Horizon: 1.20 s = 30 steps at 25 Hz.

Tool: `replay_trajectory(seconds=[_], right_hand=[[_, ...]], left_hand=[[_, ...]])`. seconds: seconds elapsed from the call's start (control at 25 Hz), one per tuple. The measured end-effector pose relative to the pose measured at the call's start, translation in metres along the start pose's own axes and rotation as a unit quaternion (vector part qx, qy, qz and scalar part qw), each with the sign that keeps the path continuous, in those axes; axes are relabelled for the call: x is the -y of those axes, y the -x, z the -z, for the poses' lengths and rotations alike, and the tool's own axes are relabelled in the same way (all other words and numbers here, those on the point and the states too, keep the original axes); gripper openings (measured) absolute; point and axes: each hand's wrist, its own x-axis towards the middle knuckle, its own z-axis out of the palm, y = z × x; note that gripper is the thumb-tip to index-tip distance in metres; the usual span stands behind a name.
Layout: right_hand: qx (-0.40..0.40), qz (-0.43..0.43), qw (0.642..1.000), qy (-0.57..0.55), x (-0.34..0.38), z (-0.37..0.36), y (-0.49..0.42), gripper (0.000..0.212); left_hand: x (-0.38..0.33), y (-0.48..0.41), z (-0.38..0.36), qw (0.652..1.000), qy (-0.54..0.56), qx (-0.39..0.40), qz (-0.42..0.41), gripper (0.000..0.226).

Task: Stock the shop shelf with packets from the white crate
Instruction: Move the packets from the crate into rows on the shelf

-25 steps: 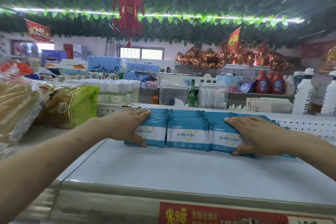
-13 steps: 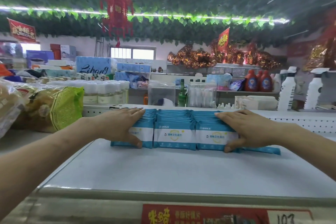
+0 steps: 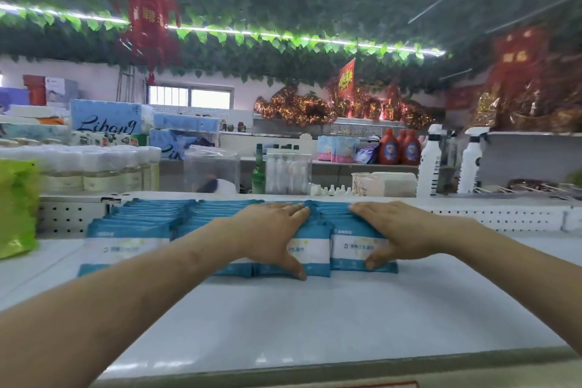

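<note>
Packets (image 3: 315, 249) stand in blue rows running front to back on the shelf (image 3: 315, 318), the right-hand rows directly beneath both grips, equally near: left grip (image 3: 271, 235) and right grip (image 3: 401, 230) lie spread flat on the tops, fingers straight, thumbs against the front faces, with one more row left of the left grip.

place: shop | evidence: stocked shelves (image 3: 315, 318), detergent bottles (image 3: 411, 148), tissue packs (image 3: 107, 118)

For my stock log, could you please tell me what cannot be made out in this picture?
Head view:
White crate: outside the frame.
Print on the blue-and-white packets: blurred.
Front packets' faces: partly covered by the left hand and right hand.
Red shelf label: cut by the bottom edge.
</note>
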Motion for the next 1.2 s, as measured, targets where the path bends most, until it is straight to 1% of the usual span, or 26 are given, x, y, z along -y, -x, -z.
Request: replay_trajectory(seconds=[0.2, 0.32, 0.4, 0.52, 0.56, 0.64, 0.76, 0.88, 1.0, 1.2], right_hand=[[0.030, 0.030, 0.999, -0.013, -0.006, -0.005, -0.018, 0.110], [0.045, 0.032, 0.998, -0.041, -0.006, -0.001, -0.017, 0.113], [0.039, 0.046, 0.997, -0.053, 0.001, 0.008, -0.017, 0.116], [0.001, 0.085, 0.994, -0.074, 0.038, 0.029, -0.024, 0.112], [-0.012, 0.095, 0.992, -0.082, 0.056, 0.037, -0.028, 0.110], [-0.037, 0.113, 0.988, -0.096, 0.094, 0.051, -0.041, 0.108], [-0.071, 0.129, 0.986, -0.076, 0.140, 0.058, -0.062, 0.108], [-0.086, 0.139, 0.985, -0.051, 0.181, 0.051, -0.083, 0.105], [-0.090, 0.137, 0.986, -0.006, 0.206, 0.038, -0.105, 0.104], [-0.107, 0.141, 0.984, 0.025, 0.206, 0.030, -0.116, 0.104]], left_hand=[[-0.006, -0.014, -0.001, 0.998, -0.017, 0.047, 0.022, 0.119], [-0.008, -0.007, 0.004, 0.999, -0.013, 0.043, 0.027, 0.121], [-0.001, 0.005, 0.006, 0.999, 0.012, 0.030, 0.032, 0.120], [0.035, 0.044, 0.010, 0.993, 0.085, 0.038, 0.070, 0.111], [0.053, 0.060, 0.010, 0.991, 0.094, 0.047, 0.086, 0.110], [0.091, 0.092, 0.007, 0.987, 0.078, 0.067, 0.124, 0.115], [0.140, 0.125, -0.005, 0.979, 0.047, 0.103, 0.167, 0.126], [0.169, 0.136, -0.020, 0.972, 0.042, 0.135, 0.188, 0.135], [0.178, 0.133, -0.029, 0.973, 0.053, 0.137, 0.178, 0.133], [0.179, 0.129, -0.034, 0.977, 0.047, 0.133, 0.161, 0.131]])
